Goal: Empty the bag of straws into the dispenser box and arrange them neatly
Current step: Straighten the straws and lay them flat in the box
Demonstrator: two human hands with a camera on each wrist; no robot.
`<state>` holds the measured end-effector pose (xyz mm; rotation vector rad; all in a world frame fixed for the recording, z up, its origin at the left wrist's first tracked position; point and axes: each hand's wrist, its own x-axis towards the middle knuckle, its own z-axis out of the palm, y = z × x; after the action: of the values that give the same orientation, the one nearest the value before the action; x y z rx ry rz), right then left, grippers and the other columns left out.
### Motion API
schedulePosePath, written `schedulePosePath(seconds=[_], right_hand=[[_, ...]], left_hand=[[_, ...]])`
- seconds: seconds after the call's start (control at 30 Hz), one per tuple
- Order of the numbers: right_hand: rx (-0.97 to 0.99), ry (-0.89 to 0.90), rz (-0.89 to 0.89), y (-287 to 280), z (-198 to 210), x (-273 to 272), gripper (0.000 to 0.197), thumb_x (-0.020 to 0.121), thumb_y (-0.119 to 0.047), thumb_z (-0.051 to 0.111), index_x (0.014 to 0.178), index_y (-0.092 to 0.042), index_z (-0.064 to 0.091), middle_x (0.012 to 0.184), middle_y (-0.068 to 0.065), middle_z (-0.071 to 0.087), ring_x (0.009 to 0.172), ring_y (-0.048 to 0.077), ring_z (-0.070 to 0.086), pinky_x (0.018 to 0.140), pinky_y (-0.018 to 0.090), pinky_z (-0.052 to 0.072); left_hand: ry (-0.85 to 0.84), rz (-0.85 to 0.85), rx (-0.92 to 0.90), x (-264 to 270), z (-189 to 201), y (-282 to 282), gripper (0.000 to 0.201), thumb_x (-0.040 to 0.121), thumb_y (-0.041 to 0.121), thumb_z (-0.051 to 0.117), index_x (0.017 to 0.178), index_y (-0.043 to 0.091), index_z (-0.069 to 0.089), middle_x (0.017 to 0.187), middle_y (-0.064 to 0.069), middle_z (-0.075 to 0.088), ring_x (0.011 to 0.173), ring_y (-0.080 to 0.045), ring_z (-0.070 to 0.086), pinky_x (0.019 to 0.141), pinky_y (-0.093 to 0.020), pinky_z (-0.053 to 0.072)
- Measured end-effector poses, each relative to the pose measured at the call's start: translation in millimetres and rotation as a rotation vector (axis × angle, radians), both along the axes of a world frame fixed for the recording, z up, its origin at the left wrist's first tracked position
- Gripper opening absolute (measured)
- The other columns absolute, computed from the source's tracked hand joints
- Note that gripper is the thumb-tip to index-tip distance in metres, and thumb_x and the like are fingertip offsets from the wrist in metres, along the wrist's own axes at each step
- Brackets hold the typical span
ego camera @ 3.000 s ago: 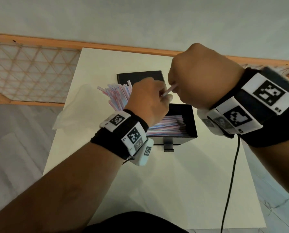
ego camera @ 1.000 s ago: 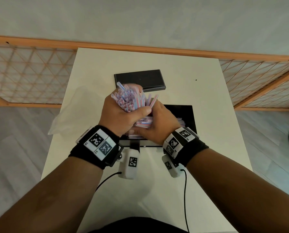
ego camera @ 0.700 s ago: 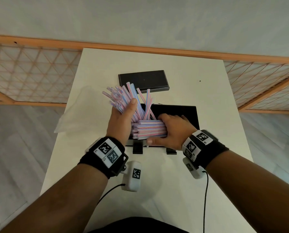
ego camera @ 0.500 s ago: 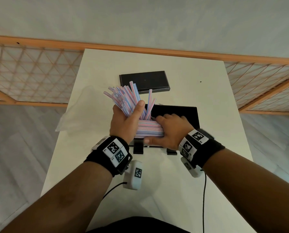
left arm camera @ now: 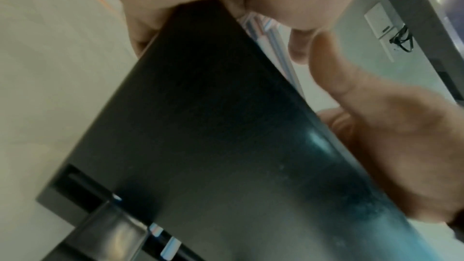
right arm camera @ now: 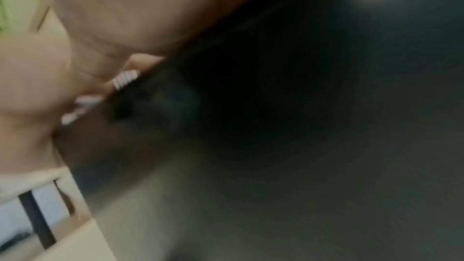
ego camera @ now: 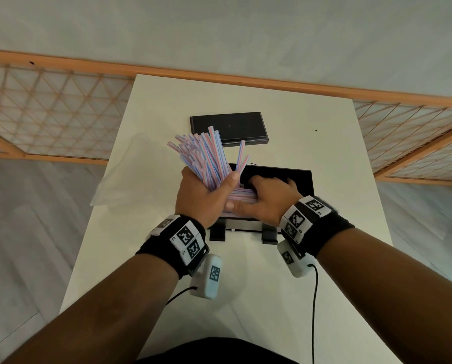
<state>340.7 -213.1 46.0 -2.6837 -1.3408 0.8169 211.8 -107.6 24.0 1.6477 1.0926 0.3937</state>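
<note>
Straws [ego camera: 206, 158] fan upward from the left hand [ego camera: 201, 198], gripped in a fist above the dispenser box [ego camera: 302, 179] — the right hand [ego camera: 267, 200] lies spread, pressing flat straws inside that box.

The head view is evenly lit by soft, diffuse light and mostly sharp; the tabletop [ego camera: 311, 298] carries only faint shadows under the arms. Straight lines bow toward the frame edges from the wide lens. The left wrist view is soft with motion blur, and a pale sheen glares off the black box [left arm camera: 226, 146]. The right wrist view is dim, heavily smeared and out of focus.
</note>
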Motion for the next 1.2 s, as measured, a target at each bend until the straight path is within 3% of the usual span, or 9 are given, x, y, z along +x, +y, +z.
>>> schedulePosePath(seconds=[0.13, 0.33, 0.5, 0.63, 0.77, 0.87, 0.97, 1.1, 1.2], right_hand=[[0.284, 0.221, -0.118, 7.7, 8.4, -1.4, 0.067, 0.069, -0.083, 0.048, 0.09, -0.021, 0.064, 0.08, -0.003, 0.067, 0.075, 0.016, 0.063, 0.074, 0.038, 0.053], [0.224, 0.027, -0.162, 31.4, 6.8, -1.6, 0.05, 0.093, -0.055, 0.052, 0.069, -0.013, 0.06, 0.065, 0.001, 0.058, 0.061, 0.018, 0.054, 0.052, 0.027, 0.036], [0.326, 0.038, -0.239, 37.8, 1.8, -0.4, 0.033, 0.088, -0.047, 0.063, 0.079, -0.015, 0.069, 0.069, -0.001, 0.062, 0.067, 0.019, 0.06, 0.058, 0.027, 0.045], [0.4, 0.103, -0.195, 35.9, 9.1, -2.5, 0.024, 0.09, -0.04, 0.065, 0.083, -0.018, 0.069, 0.067, -0.005, 0.06, 0.062, 0.011, 0.056, 0.058, 0.025, 0.043], [0.305, 0.017, -0.12, 42.9, 10.9, -4.2, 0.026, 0.088, -0.048, 0.065, 0.087, -0.022, 0.069, 0.072, -0.005, 0.062, 0.067, 0.014, 0.058, 0.063, 0.026, 0.046], [0.361, 0.0, -0.168, 46.1, 8.7, -5.6, 0.028, 0.086, -0.047, 0.066, 0.082, -0.02, 0.073, 0.068, -0.004, 0.064, 0.064, 0.013, 0.059, 0.059, 0.025, 0.046], [0.503, 0.023, -0.238, 45.9, 13.5, -5.9, 0.022, 0.089, -0.04, 0.066, 0.08, -0.02, 0.071, 0.062, -0.006, 0.06, 0.057, 0.008, 0.055, 0.05, 0.021, 0.038], [0.644, 0.207, -0.255, 44.6, 25.2, -1.4, 0.013, 0.094, -0.03, 0.059, 0.1, -0.019, 0.063, 0.085, -0.001, 0.07, 0.08, 0.015, 0.067, 0.075, 0.036, 0.056], [0.776, 0.314, -0.201, 38.8, 32.9, 1.8, 0.016, 0.098, -0.025, 0.051, 0.106, -0.014, 0.059, 0.092, 0.003, 0.072, 0.086, 0.016, 0.069, 0.082, 0.044, 0.056]], left_hand=[[-0.036, 0.032, -0.03, 0.3, -3.0, 2.2, 0.058, 0.088, 0.057, 0.069, 0.13, 0.022, 0.05, 0.121, 0.005, 0.064, 0.11, -0.015, 0.064, 0.086, -0.023, 0.044], [-0.132, 0.019, -0.054, -0.9, -9.2, 2.6, 0.076, 0.07, 0.083, 0.047, 0.128, 0.034, 0.05, 0.128, 0.005, 0.063, 0.117, -0.015, 0.061, 0.101, -0.034, 0.046], [-0.156, 0.017, -0.076, -2.2, -7.4, 3.4, 0.068, 0.072, 0.084, 0.046, 0.122, 0.038, 0.045, 0.123, 0.008, 0.064, 0.113, -0.014, 0.063, 0.102, -0.038, 0.048], [-0.199, 0.015, -0.081, -1.7, -2.8, 4.4, 0.064, 0.075, 0.08, 0.048, 0.122, 0.037, 0.045, 0.114, 0.016, 0.064, 0.105, -0.002, 0.063, 0.095, -0.027, 0.044], [-0.243, -0.027, -0.092, -0.6, -3.2, 4.4, 0.073, 0.076, 0.086, 0.049, 0.128, 0.035, 0.049, 0.127, 0.006, 0.064, 0.118, -0.007, 0.062, 0.103, -0.032, 0.048], [-0.274, -0.041, -0.129, -3.8, -0.1, 4.8, 0.052, 0.076, 0.079, 0.051, 0.116, 0.045, 0.049, 0.123, 0.011, 0.063, 0.113, 0.002, 0.062, 0.099, -0.026, 0.046], [-0.29, -0.017, -0.155, -5.5, 1.4, 6.3, 0.06, 0.071, 0.088, 0.054, 0.115, 0.048, 0.048, 0.129, 0.007, 0.062, 0.12, -0.008, 0.062, 0.108, -0.039, 0.047], [-0.397, 0.132, -0.094, -7.0, 18.5, 9.6, 0.078, 0.074, 0.071, 0.063, 0.131, 0.022, 0.045, 0.13, -0.002, 0.062, 0.119, -0.015, 0.063, 0.108, -0.046, 0.048], [-0.442, 0.217, 0.023, -6.7, 42.8, 17.6, 0.094, 0.08, 0.061, 0.063, 0.151, 0.01, 0.028, 0.151, -0.008, 0.042, 0.135, -0.017, 0.047, 0.114, -0.03, 0.04]])
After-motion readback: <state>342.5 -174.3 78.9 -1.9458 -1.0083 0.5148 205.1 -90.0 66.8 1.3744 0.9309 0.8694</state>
